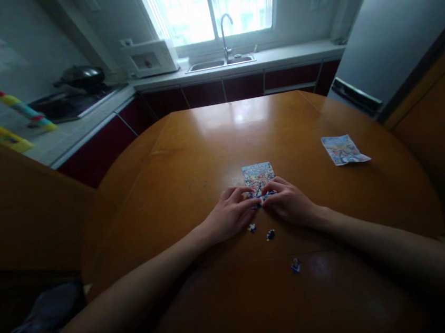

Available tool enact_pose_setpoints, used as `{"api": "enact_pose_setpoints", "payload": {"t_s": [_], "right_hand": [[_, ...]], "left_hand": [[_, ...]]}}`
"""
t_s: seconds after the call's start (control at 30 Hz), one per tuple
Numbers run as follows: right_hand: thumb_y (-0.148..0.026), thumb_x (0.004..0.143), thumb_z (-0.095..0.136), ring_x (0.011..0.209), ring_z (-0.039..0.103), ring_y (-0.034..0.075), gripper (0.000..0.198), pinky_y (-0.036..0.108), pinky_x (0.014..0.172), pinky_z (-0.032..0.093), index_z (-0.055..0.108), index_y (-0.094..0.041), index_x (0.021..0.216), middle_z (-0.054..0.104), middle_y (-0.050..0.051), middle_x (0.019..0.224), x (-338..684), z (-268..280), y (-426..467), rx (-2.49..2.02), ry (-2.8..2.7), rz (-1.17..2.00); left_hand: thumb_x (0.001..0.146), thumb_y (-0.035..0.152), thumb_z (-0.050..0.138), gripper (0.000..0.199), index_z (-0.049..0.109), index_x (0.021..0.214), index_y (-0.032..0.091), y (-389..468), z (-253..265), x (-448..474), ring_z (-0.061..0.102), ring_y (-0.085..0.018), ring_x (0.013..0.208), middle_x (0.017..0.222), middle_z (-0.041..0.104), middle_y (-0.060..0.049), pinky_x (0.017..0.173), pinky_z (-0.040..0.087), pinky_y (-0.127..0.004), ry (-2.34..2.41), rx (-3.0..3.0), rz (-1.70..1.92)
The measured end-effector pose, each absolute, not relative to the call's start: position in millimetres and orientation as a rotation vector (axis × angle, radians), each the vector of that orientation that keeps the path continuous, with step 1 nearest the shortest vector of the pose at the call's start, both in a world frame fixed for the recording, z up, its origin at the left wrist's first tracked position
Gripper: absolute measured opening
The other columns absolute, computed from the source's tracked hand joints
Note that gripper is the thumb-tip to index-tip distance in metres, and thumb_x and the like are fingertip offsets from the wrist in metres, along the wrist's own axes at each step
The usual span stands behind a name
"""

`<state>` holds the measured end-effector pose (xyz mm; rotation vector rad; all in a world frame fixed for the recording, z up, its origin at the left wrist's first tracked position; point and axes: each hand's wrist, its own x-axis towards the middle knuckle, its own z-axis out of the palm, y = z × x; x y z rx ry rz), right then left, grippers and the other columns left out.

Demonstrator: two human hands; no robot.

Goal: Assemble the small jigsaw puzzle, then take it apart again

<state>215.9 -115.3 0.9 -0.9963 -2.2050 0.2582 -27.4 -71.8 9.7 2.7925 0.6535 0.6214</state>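
A small, colourful jigsaw puzzle [257, 173] lies flat on the wooden table, its lower part covered by my fingers. My left hand [233, 211] rests at its lower left corner, fingers curled and closed on the puzzle's near edge. From the other side my right hand [290, 202] pinches at a bluish puzzle piece [264, 198] on the same edge; the fingertips of both hands almost meet there. Whether that piece is joined to the rest I cannot tell. Closer to me lie three loose pieces: a whitish piece [252, 228], a dark piece [270, 234] and a blue-purple piece [295, 265].
The oval wooden table [189, 154] fills the middle. A creased picture sheet [342, 149] lies at its right. Behind stand a counter with a sink [207, 65], a white microwave [150, 57], a pan [81, 75] on the stove and yellow bottles [28, 110]. A fridge [386, 27] is at right.
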Motion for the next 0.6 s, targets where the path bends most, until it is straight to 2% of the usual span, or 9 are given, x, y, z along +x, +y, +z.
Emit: {"api": "enact_pose_setpoints", "payload": {"t_s": [0.07,0.13,0.2,0.27,0.4,0.6], "right_hand": [[-0.009,0.088,0.061,0.097,0.055,0.022,0.020,0.039,0.085,0.051,0.073,-0.025,0.086,0.067,0.005,0.100,215,1,-116,-0.991,-2.183,0.244],[-0.008,0.088,0.060,0.096,0.056,0.022,0.020,0.039,0.084,0.052,0.072,-0.024,0.091,0.066,0.006,0.099,216,2,-115,-0.988,-2.133,0.214],[-0.006,0.087,0.058,0.095,0.057,0.022,0.023,0.038,0.082,0.052,0.071,-0.023,0.095,0.065,0.007,0.096,219,4,-114,-0.991,-2.067,0.171],[-0.004,0.087,0.056,0.093,0.058,0.022,0.025,0.038,0.080,0.052,0.070,-0.022,0.095,0.065,0.007,0.095,224,7,-112,-1.001,-2.011,0.133],[-0.005,0.088,0.055,0.090,0.059,0.022,0.023,0.038,0.078,0.051,0.070,-0.022,0.095,0.065,0.007,0.093,234,13,-108,-1.035,-1.949,0.113],[-0.008,0.089,0.056,0.087,0.060,0.022,0.020,0.038,0.076,0.050,0.071,-0.022,0.090,0.066,0.007,0.089,241,19,-108,-1.041,-1.944,0.168]], "left_hand": [[0.098,0.026,0.059,0.030,0.065,0.127,0.028,-71,13,-28,0.048,-0.026,0.120,0.131,0.058,-0.010,0.104,0.047,-0.049,0.651,2.750,0.668],[0.099,0.027,0.059,0.024,0.068,0.120,0.026,-70,20,-29,0.053,-0.023,0.109,0.116,0.063,-0.009,0.097,0.049,-0.042,0.598,2.692,0.683],[0.099,0.029,0.060,0.017,0.072,0.109,0.024,-69,28,-33,0.056,-0.019,0.094,0.098,0.065,-0.006,0.088,0.050,-0.034,0.502,2.640,0.594],[0.096,0.031,0.065,0.013,0.074,0.100,0.023,-70,34,-36,0.057,-0.017,0.088,0.091,0.066,-0.005,0.082,0.048,-0.030,0.422,2.597,0.438],[0.091,0.033,0.072,0.012,0.075,0.096,0.023,-71,38,-39,0.059,-0.018,0.090,0.092,0.067,-0.004,0.080,0.047,-0.030,0.384,2.542,0.293],[0.093,0.031,0.069,0.011,0.073,0.098,0.023,-76,39,-36,0.059,-0.020,0.096,0.098,0.066,-0.005,0.085,0.049,-0.032,0.420,2.528,0.304]]}}
